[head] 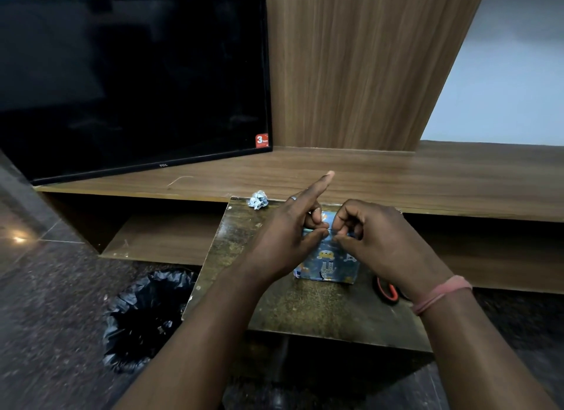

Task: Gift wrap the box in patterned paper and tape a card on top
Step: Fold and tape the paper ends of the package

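Observation:
A small box wrapped in blue patterned paper [328,264] lies on a worn small table [293,305]. Both hands hover just above its far part, fingertips meeting. My left hand [285,238] pinches something small and thin between thumb and middle finger, its index finger pointing up and away. My right hand [370,235] has its fingers curled and pinches the same spot from the right. What is pinched is too small to tell; it may be tape. No card is visible.
A crumpled scrap of patterned paper [258,199] lies at the table's far edge. Scissors with orange handles [387,289] lie right of the box, partly under my right wrist. A bin with a black liner [146,315] stands to the left. A television [131,79] stands on the wooden shelf [396,177].

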